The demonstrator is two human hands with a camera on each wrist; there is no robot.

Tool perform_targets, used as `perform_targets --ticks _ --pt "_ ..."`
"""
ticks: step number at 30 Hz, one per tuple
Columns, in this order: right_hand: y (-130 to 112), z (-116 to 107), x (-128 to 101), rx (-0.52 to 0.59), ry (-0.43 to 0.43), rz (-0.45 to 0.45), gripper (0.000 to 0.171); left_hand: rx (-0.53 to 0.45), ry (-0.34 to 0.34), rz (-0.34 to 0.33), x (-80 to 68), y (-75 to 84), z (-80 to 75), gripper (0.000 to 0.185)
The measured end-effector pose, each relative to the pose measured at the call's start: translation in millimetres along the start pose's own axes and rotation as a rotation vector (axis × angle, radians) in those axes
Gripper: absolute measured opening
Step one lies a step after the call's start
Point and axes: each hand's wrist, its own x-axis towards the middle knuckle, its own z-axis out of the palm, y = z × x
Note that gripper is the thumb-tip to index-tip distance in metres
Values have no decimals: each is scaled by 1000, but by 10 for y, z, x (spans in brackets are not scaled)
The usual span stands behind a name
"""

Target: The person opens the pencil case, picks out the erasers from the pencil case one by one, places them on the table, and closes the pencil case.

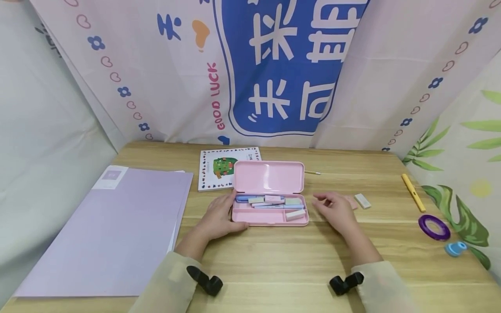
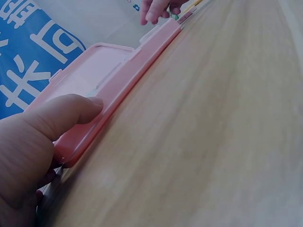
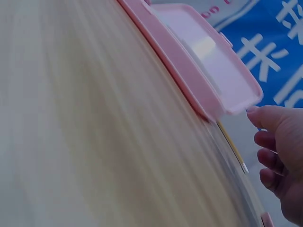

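- The pink pencil case (image 1: 256,216) lies open on the table (image 1: 266,261), its lid (image 1: 270,177) tipped back.
- The person's left hand (image 1: 220,217) grips the case's left end, thumb against the front wall; its other fingers are partly hidden in the left wrist view.
- The right hand (image 1: 336,211), well apart from the left, hovers just right of the case, fingers loosely bent; its index finger is hard to make out behind the thumb in the right wrist view.
- Inside the case, erasers partly cover the pens (image 1: 279,207); a white eraser (image 1: 295,215) sits in the front right compartment.
- Behind the case, the lid hides part of a booklet (image 1: 211,174) and most of a pencil (image 1: 313,172).
- Right of the case, beyond the right hand, lie a pale eraser (image 1: 362,201) and a pink one, partly covered by that hand.
- Far right of the case are a yellow pen (image 1: 413,192), a purple ring (image 1: 422,225) and a small blue object, its kind unclear.
- Left of the case lies a lilac folder (image 1: 113,234).
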Motion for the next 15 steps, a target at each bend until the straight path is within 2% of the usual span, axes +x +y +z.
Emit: perform_targets --ticks 7,11,15 --pt "-181 202 118 -46 -119 -46 25 -1 4 7 -2 -8 9 111" --pt "-211 237 167 -97 -158 -34 25 1 3 6 -4 -6 8 110" --pt "-230 250 191 -104 -184 -7 24 0 4 1 -13 -5 -1 111"
